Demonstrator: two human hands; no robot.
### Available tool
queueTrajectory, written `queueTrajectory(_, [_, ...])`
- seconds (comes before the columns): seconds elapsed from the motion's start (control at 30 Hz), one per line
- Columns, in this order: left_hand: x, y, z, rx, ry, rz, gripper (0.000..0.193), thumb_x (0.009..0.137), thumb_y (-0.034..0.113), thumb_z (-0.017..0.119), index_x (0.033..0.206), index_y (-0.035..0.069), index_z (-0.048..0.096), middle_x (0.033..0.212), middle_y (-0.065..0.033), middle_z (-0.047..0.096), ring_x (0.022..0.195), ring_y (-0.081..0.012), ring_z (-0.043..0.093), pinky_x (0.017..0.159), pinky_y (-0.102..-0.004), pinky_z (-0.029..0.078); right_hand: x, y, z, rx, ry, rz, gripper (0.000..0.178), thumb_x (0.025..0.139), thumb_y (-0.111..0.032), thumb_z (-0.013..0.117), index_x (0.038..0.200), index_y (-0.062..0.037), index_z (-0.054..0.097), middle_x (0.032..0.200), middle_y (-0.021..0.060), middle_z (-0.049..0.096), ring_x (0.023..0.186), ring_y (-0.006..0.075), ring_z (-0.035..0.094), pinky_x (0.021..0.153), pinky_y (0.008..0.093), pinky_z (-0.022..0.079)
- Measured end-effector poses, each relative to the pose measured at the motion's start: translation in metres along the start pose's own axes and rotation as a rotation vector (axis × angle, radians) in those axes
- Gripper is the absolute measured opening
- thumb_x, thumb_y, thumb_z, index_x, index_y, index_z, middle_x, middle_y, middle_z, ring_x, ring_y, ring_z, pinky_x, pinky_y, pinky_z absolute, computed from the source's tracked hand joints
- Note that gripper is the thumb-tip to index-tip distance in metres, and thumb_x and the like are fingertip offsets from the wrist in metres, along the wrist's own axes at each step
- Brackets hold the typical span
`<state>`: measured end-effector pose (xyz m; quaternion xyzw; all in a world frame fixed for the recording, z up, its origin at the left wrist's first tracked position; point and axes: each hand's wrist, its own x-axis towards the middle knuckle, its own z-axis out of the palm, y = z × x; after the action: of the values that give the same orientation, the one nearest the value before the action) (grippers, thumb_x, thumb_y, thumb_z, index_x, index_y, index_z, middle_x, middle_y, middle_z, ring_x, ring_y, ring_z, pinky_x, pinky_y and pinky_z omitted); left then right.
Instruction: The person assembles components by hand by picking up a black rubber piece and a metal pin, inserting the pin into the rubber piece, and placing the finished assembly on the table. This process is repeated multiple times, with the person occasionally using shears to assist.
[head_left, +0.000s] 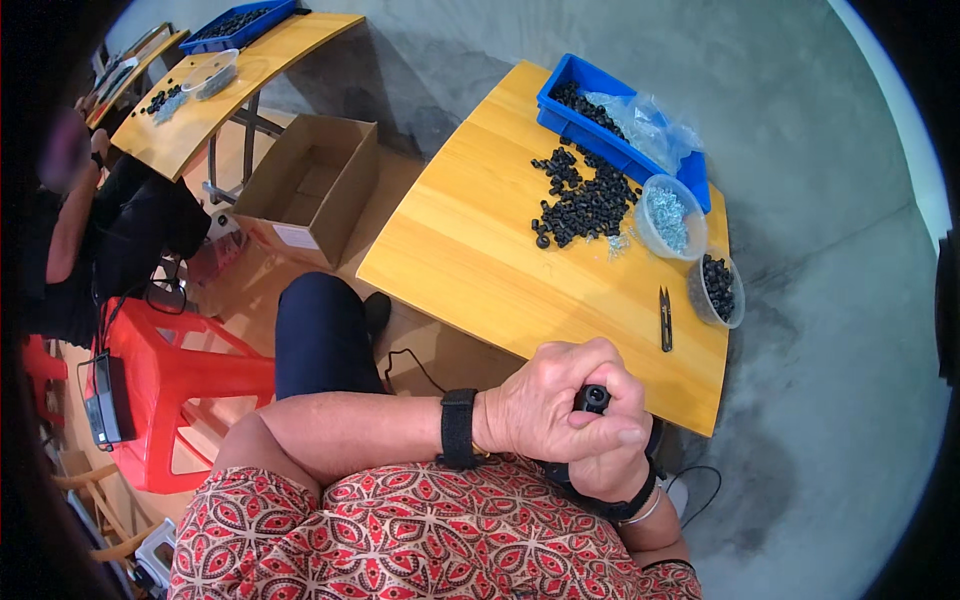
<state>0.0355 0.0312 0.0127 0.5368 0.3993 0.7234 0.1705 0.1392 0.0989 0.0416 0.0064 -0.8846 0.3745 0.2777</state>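
Close to my body, my left hand (535, 400) and my right hand (612, 462) are pressed together, fingers closed and overlapping. Between them a black cylindrical part (596, 398) pokes up, its round end with a dark central hole facing me. The rest of it is covered by my fingers, so which hand bears more of it is unclear. Small thread snips (666, 320) lie on the table just beyond my hands. Farther off is a heap of small black cylindrical parts (590, 200), with a few tiny silvery pieces (618, 243) beside it.
On the yellow wooden table (450, 250) stand a blue tray (640, 150) with black parts and a plastic bag, a tub of silvery pieces (668, 218) and a tub of black parts (718, 288). A cardboard box (345, 190), red stool (170, 350) and another person (75, 230) are left.
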Motion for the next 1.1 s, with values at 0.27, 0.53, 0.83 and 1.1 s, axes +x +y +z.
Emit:
queueTrajectory(0.27, [0.001,-0.030,-0.047,-0.341,-0.062,-0.800,0.052,0.085,0.041,0.054,0.112,-0.003,0.052,0.085,-0.0048,0.056,0.070,-0.0106,0.052,0.062,-0.0211,0.044,0.006,0.043,-0.001,-0.111,-0.052,0.168,0.028,0.081,-0.005,0.053,0.106,-0.0002,0.041,0.088,0.0171,0.050,0.074,0.0344,0.051,0.067,0.0382,0.042])
queueTrajectory(0.53, [-0.004,-0.033,-0.054,-0.802,-0.067,-0.883,0.023,0.085,0.021,0.056,0.094,0.000,0.058,0.075,-0.0040,0.059,0.060,-0.0105,0.054,0.055,-0.0223,0.045,0.016,0.053,-0.001,-0.172,-0.086,-0.026,0.031,0.078,-0.010,0.059,0.104,-0.0001,0.046,0.097,0.0158,0.044,0.086,0.0320,0.046,0.075,0.0371,0.041])
queueTrajectory(0.83, [-0.003,-0.038,-0.056,-0.893,-0.022,-0.928,0.015,0.084,0.015,0.058,0.088,0.001,0.060,0.072,-0.0039,0.060,0.058,-0.0111,0.057,0.055,-0.0221,0.048,0.020,0.048,0.002,-0.210,-0.082,0.024,0.030,0.078,-0.014,0.061,0.101,-0.0007,0.049,0.092,0.0146,0.045,0.084,0.0307,0.046,0.074,0.0359,0.041])
queueTrajectory(1.1, [-0.010,-0.041,-0.056,-0.921,0.050,-0.923,0.014,0.082,0.013,0.060,0.090,0.001,0.059,0.074,-0.0053,0.060,0.063,-0.0123,0.058,0.056,-0.0238,0.049,0.011,0.050,0.006,-0.159,0.072,0.236,0.026,0.080,-0.023,0.062,0.086,-0.0004,0.049,0.082,0.0146,0.050,0.069,0.0277,0.052,0.058,0.0323,0.041])
